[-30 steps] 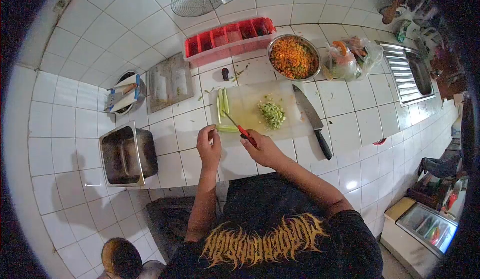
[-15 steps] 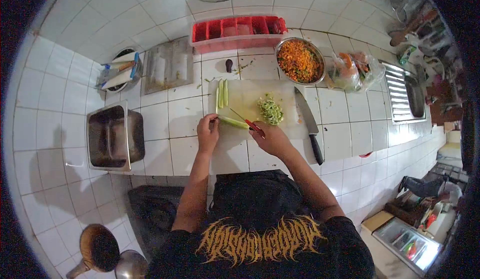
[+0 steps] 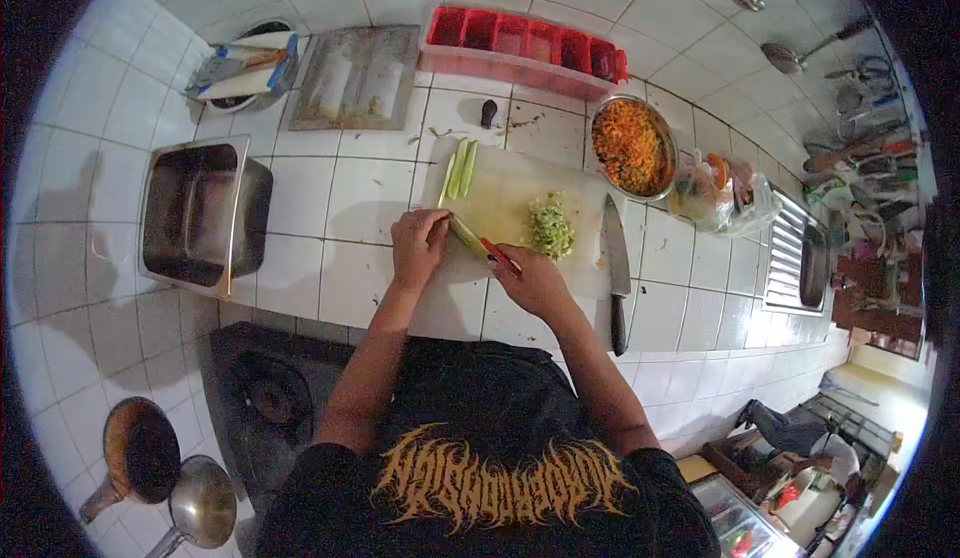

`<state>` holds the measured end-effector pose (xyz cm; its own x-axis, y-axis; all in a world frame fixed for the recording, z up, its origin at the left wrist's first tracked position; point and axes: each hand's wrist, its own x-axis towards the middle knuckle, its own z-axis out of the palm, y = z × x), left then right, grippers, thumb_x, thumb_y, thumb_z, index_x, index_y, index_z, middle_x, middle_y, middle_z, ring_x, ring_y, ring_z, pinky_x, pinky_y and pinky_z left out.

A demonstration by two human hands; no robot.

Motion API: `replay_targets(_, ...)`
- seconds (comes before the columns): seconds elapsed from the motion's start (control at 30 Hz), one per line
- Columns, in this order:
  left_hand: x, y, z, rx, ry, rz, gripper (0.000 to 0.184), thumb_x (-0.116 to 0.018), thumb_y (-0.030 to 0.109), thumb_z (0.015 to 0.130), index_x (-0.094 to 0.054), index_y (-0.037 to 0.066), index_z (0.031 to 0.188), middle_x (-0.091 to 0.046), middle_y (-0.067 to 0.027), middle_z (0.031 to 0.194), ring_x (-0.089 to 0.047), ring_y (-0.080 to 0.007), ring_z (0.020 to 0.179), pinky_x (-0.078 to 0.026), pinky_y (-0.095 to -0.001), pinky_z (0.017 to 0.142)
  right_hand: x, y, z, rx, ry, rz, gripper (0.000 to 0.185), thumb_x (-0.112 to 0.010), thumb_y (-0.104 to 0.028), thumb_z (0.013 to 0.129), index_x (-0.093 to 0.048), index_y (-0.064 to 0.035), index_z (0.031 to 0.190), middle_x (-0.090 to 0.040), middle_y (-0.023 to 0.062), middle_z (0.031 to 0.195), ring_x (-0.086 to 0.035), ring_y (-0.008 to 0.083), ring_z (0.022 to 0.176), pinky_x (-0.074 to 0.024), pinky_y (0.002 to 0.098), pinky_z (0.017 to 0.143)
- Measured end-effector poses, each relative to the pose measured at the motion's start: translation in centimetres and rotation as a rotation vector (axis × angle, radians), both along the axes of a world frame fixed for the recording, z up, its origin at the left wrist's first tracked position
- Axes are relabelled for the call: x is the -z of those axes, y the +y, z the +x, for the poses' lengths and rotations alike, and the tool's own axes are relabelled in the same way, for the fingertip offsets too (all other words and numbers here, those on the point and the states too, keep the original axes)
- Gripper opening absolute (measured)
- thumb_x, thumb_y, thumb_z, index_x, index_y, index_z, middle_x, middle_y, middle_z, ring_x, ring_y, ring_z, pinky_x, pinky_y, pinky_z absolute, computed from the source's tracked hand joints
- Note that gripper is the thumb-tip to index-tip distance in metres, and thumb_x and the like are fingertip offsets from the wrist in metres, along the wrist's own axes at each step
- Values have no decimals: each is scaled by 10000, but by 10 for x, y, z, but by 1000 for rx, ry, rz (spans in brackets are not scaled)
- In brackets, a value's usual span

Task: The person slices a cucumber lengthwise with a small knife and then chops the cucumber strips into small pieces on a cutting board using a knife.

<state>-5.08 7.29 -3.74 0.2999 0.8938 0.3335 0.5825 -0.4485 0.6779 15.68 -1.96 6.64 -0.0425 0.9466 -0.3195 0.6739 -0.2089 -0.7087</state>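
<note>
A long cucumber piece [image 3: 468, 237] lies slanted at the near left of the white cutting board [image 3: 500, 183]. My left hand [image 3: 420, 243] pinches its far left end. In my right hand [image 3: 532, 280] is a small knife with a red handle [image 3: 499, 255], its blade against the cucumber piece and hard to make out. Cucumber strips [image 3: 460, 170] lie side by side at the board's far left corner. A pile of finely diced cucumber [image 3: 551, 229] sits on the right half. Along the board's right edge rests a large kitchen knife [image 3: 617, 273] with a black handle.
Behind the board stand a red divided container [image 3: 520, 43] and a steel bowl of diced orange and green vegetables [image 3: 633, 148]. Plastic bags [image 3: 722, 195] sit to the right. A deep steel pan [image 3: 195, 220] is at the left. A dark vegetable end [image 3: 488, 113] lies beyond the board.
The camera view has turned and shifted. The small knife's blade, plainly visible before, now lies along the cucumber piece. Both hands keep their holds.
</note>
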Motion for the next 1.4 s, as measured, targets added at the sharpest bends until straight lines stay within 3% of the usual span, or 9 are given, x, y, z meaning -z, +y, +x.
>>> replay_targets(0.27,-1,1,0,-8,16,20,198,-702,127,871,-692,131,1068,-709,-65,999,-632,-299,971,-431,-454,850,8,-4,4,52,87,-133,386,-616,-284,975,-630,-155,1339,-706,207,1093,-681,398,990,-542,461,847)
replay_targets(0.37,-6,0,1,-11,3,-20,194,-699,126,874,-690,127,1067,-707,-68,1002,-631,-297,971,-428,-453,852,8,-3,5,62,135,-16,391,-625,-290,968,-632,-146,1331,-703,226,1092,-683,407,997,-546,459,853)
replay_targets(0.43,-4,1,1,-6,-11,-16,192,-699,128,875,-689,123,1067,-707,-70,1003,-631,-296,972,-428,-453,853,6,-2,5,85,91,-112,394,-624,-301,966,-635,-135,1322,-709,234,1048,-687,418,969,-549,468,845)
replay_targets(0.93,-4,3,3,-9,11,-17,171,-708,103,867,-679,103,1036,-710,-84,1007,-629,-310,981,-418,-468,873,-11,8,6,49,85,-152,374,-564,-326,999,-644,-67,1258,-712,221,960,-678,439,910,-534,510,798)
replay_targets(1.13,-6,1,5,-26,46,-14,190,-702,84,863,-669,102,1050,-707,-84,997,-628,-315,980,-415,-469,869,9,2,2,47,119,46,358,-563,-321,1000,-634,-131,1296,-703,220,926,-679,435,871,-537,508,778)
replay_targets(1.23,-3,3,4,-19,43,-5,201,-692,68,861,-666,103,1057,-703,-87,991,-626,-314,978,-413,-465,868,0,5,0,40,62,-136,351,-566,-312,999,-631,-168,1314,-704,213,925,-684,419,855,-541,500,760)
replay_targets(1.27,-2,3,4,-12,34,-6,204,-686,60,860,-664,103,1058,-701,-90,989,-625,-314,978,-411,-465,867,0,5,-1,42,63,-137,351,-566,-312,999,-631,-168,1314,-704,213,925,-684,419,855,-541,500,760)
replay_targets(1.33,4,4,2,1,7,14,207,-682,57,860,-663,104,1060,-700,-89,996,-623,-314,976,-410,-466,864,-1,6,-2,93,116,-29,306,-625,-304,979,-683,-67,1163,-670,223,795,-656,405,720,-514,462,670)
replay_targets(1.4,6,4,1,15,-22,34,209,-678,53,860,-661,104,1062,-698,-88,1003,-622,-314,975,-409,-467,860,-8,10,2,52,73,-90,327,-596,-321,988,-659,-120,1238,-690,211,844,-674,407,770,-533,481,709)
